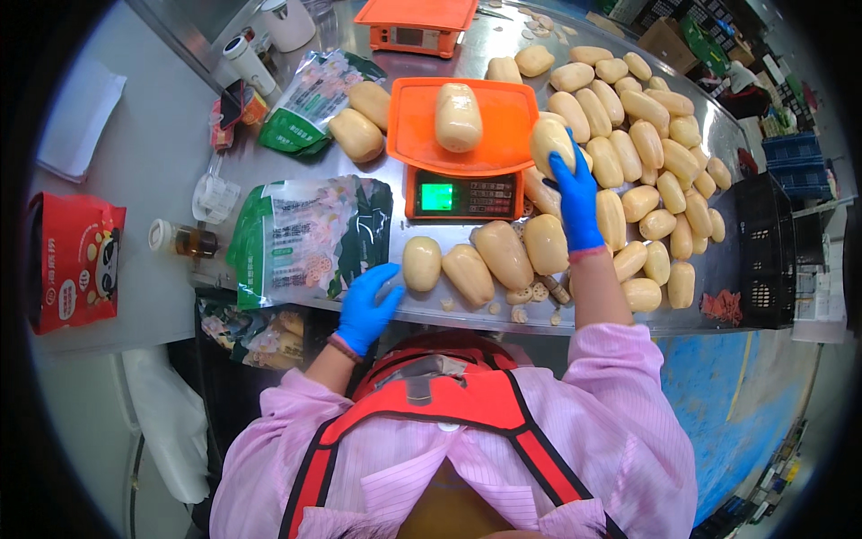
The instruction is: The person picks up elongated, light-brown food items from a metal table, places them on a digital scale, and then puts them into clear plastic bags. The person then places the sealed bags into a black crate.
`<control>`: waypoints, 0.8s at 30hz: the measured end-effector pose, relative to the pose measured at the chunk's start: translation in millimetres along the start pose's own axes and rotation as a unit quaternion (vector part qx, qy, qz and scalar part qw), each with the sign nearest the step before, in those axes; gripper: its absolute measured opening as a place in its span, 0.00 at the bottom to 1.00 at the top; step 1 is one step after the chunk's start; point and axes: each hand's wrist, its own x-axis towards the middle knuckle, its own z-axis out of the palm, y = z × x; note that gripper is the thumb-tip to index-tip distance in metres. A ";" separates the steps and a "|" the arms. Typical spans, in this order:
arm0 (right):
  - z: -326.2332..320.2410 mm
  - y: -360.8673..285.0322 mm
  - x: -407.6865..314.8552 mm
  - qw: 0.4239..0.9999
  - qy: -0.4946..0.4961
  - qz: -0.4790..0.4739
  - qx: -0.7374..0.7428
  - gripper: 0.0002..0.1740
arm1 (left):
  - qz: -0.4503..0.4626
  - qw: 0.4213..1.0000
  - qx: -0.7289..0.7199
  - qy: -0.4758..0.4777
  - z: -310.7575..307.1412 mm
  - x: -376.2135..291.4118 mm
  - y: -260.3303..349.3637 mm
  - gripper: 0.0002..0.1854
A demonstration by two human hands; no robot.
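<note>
A peeled lotus root section (553, 144) is in my right hand (574, 192), which wears a blue glove, just right of the orange weighing tray. Another lotus root section (458, 118) lies on that tray (404, 128) of the digital scale (465, 194), whose display glows green. My left hand (367, 306), also gloved in blue, holds nothing, its fingers apart at the table's near edge. It is beside a printed green-and-white plastic pouch (310, 239) and a row of several lotus root sections (422, 263) in front of the scale.
Many lotus root sections (646, 145) cover the metal table's right side, near a black plastic crate (764, 249). Another orange scale (416, 17) stands at the back. At left are a second pouch (316, 101), a capped jar (185, 239), a label roll (215, 199) and a red bag (77, 263).
</note>
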 end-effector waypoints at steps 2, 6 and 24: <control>22.7 18.2 28.1 0.984 -0.019 -0.114 -0.138 0.41 | -0.075 0.997 -0.010 0.009 -24.9 -15.1 -14.5 0.21; 51.4 48.2 66.2 0.909 -0.019 -0.253 -0.330 0.44 | -0.096 0.993 -0.005 0.070 -39.8 -39.4 -34.2 0.21; 64.5 5.3 25.1 0.849 -0.007 -0.361 -0.385 0.21 | -0.125 0.964 0.148 0.180 -24.8 44.3 -63.9 0.23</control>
